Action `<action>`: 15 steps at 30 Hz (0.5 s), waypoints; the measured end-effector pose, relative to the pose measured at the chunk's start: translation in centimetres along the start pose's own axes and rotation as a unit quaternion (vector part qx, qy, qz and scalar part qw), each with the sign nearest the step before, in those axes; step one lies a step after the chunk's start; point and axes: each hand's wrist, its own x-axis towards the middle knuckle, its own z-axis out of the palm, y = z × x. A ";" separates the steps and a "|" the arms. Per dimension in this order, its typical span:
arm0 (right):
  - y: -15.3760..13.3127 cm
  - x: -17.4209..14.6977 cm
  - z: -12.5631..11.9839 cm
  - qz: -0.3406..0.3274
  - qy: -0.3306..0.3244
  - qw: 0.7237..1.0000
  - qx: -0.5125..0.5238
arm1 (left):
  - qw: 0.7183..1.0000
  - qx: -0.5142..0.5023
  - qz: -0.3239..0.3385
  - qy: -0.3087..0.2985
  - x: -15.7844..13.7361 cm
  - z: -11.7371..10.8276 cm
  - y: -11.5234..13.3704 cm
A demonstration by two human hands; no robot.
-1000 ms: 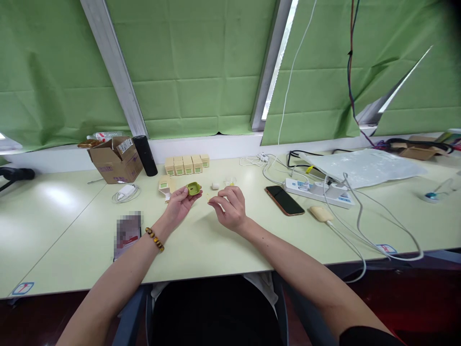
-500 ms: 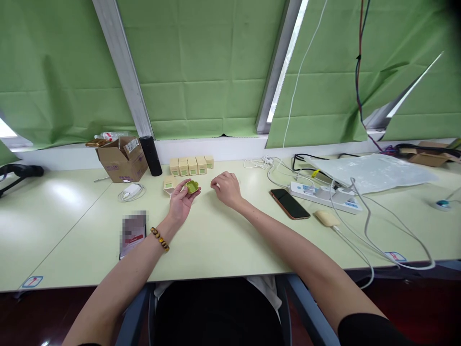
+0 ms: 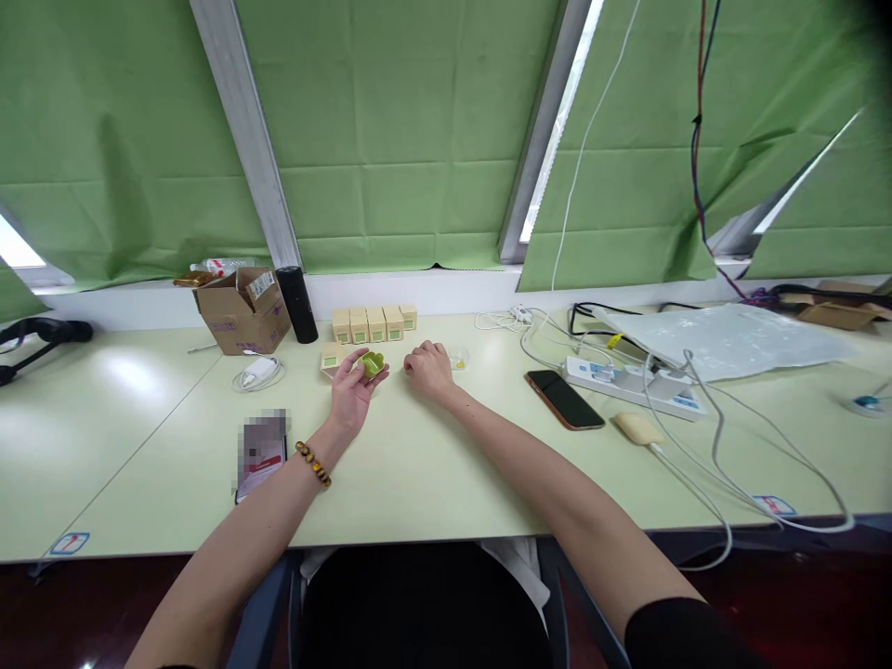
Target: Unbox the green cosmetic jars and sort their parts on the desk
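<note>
1. The left hand (image 3: pixel 354 398) holds a small green cup (image 3: pixel 373 364) between thumb and fingers, its hollow side showing, raised above the table (image 3: pixel 418 483)
2. The right hand (image 3: pixel 427 372), just right of the cup and apart from it, has its fingers bunched close together; whether they pinch anything cannot be told
3. A clear piece with a yellow spot (image 3: pixel 458 359) lies just right of the right hand
4. A small cream box (image 3: pixel 330 357) sits beside the left hand, partly hidden by it
5. Farther off, more small boxes (image 3: pixel 368 324) stand in a row
6. To the right lie a dark phone (image 3: pixel 564 400), a white power strip (image 3: pixel 631 386) and, nearer, a cream pad (image 3: pixel 638 428) with a cable
</note>
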 end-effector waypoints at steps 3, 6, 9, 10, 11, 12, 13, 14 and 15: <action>-0.4 0.2 0.1 -0.002 -0.004 1.000 -0.005 | 1.000 -0.008 -0.002 0.003 0.1 -0.1 -0.1; -0.9 0.3 0.2 -0.002 -0.008 1.000 -0.010 | 1.000 -0.013 -0.005 0.001 0.2 -0.2 -0.1; -1.2 0.3 0.2 0.001 -0.010 1.000 -0.010 | 1.000 -0.017 -0.005 -0.012 0.2 -0.3 -0.1; -1.3 0.2 0.1 0.002 -0.009 1.000 -0.009 | 1.000 -0.019 -0.003 -0.018 0.2 -0.3 -0.1; -1.3 0.1 -0.1 0.004 -0.006 1.000 -0.008 | 0.999 -0.022 -0.001 -0.024 0.2 -0.3 0.0; -1.3 -0.1 -0.3 0.005 -0.003 1.000 -0.006 | 0.999 -0.027 -0.001 -0.029 0.1 -0.3 0.0; -1.3 -0.4 -0.6 0.005 0.000 1.000 -0.004 | 0.999 -0.032 -0.002 -0.033 0.1 -0.3 0.0; -1.2 -0.7 -1.0 0.006 0.004 1.000 -0.003 | 0.999 -0.038 -0.006 -0.036 0.1 -0.2 0.0; -1.2 -1.2 -1.4 0.005 0.007 1.000 -0.001 | 0.998 -0.043 -0.009 -0.039 0.0 -0.2 0.0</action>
